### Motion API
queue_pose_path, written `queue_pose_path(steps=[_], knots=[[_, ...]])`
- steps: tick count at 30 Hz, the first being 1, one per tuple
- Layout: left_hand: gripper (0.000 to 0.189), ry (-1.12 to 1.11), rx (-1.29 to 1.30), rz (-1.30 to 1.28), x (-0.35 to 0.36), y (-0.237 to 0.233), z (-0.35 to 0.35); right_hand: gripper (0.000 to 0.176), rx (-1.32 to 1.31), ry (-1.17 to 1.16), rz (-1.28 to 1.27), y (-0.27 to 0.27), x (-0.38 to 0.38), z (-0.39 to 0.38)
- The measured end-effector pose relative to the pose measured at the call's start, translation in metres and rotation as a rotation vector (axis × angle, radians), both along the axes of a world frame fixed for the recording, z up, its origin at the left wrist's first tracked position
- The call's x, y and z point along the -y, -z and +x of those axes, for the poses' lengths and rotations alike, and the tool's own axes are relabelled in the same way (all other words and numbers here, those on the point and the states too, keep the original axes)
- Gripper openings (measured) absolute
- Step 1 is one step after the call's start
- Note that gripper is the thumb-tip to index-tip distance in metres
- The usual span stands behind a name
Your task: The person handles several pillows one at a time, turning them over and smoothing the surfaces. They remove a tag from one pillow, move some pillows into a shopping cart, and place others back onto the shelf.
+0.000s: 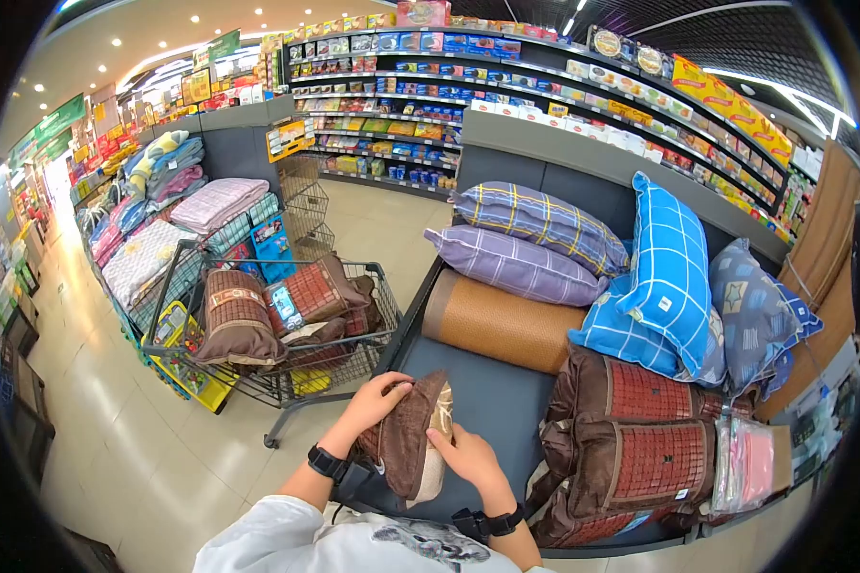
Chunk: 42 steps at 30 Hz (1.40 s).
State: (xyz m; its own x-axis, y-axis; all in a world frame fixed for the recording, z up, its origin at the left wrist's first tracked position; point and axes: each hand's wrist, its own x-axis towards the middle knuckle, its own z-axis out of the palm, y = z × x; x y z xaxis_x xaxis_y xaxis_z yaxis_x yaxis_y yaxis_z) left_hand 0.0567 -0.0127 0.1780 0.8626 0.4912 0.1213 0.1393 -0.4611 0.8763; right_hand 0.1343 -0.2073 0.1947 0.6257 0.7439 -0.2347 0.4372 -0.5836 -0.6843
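A small brown pillow (401, 437) with a beige patterned side is held upright in front of my body. My left hand (377, 398) grips its upper left edge, fingers curled over the brown fabric. On the other side my right hand (465, 454) has its thumb on the beige face, with the fingers behind it partly hidden. Right of my hands lies a stack of brown pillows with reddish woven panels (640, 463) on the dark display platform (506, 420). A shopping cart (339, 353) beyond my left hand holds similar brown pillows (239, 315).
A rolled tan mat (506, 320) lies on the platform, with purple plaid pillows (516, 263) behind it and blue checked pillows (664, 277) to its right. Folded bedding (153, 258) is piled at left. Stocked shelves (430, 105) line the back. Pink packages (750, 458) sit at the right edge.
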Motion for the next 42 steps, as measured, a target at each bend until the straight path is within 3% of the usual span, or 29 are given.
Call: queue_pose_path(steps=[3, 5, 7, 10, 12, 14, 16, 19, 21, 23, 25, 29, 34, 40, 42], knots=[[0.037, 0.09, -0.07, -0.08, -0.002, 0.01, -0.004, 0.055, -0.093, -0.056, 0.161, 0.02, 0.001, 0.008], [0.04, 0.178, 0.066, -0.146, 0.004, 0.02, -0.005, 0.052, -0.118, -0.058, 0.178, 0.028, 0.003, 0.015], [0.045, 0.209, 0.026, -0.131, 0.007, 0.018, -0.009, 0.048, -0.134, -0.06, 0.201, 0.033, 0.009, 0.017], [0.052, 0.251, 0.065, -0.378, 0.013, 0.004, -0.017, 0.043, -0.194, -0.064, 0.415, 0.027, 0.014, 0.013], [0.053, 0.329, 0.146, -0.43, 0.02, -0.006, -0.024, 0.039, -0.466, 0.109, 0.679, -0.009, 0.017, -0.007], [0.058, 0.495, 0.219, -0.497, 0.024, -0.008, -0.024, 0.039, -0.497, 0.123, 0.705, -0.014, 0.015, -0.004], [0.058, 0.483, 0.204, -0.502, 0.032, -0.003, -0.018, 0.037, -0.582, 0.175, 0.67, 0.01, 0.016, 0.01], [0.059, 0.476, 0.176, -0.499, 0.047, 0.008, -0.008, 0.035, -0.549, 0.203, 0.647, 0.023, 0.019, 0.012], [0.064, 0.374, 0.289, -0.788, 0.057, 0.019, -0.004, 0.033, -0.595, 0.167, 0.68, 0.029, 0.027, 0.018], [0.062, 0.411, 0.215, -0.876, 0.056, 0.025, -0.004, 0.031, -0.654, 0.131, 0.718, 0.036, 0.027, 0.019], [0.063, 0.363, 0.232, -0.929, 0.06, 0.021, -0.004, 0.027, -0.32, 0.345, 1.017, 0.045, 0.02, 0.022], [0.063, 0.368, 0.237, -0.931, 0.067, 0.044, 0.001, 0.048, -0.314, 0.313, 0.933, 0.029, 0.018, 0.012], [0.065, 0.401, 0.225, -0.996, 0.084, 0.054, 0.012, 0.058, -0.314, 0.237, 0.998, 0.054, 0.013, 0.021], [0.073, 0.466, 0.275, -0.881, 0.1, 0.1, 0.035, 0.061, -0.66, 0.37, 1.116, 0.1, 0.035, 0.047], [0.073, 0.482, 0.268, -0.907, 0.11, 0.094, 0.035, 0.061, -0.751, 0.427, 1.113, 0.11, 0.041, 0.052]])
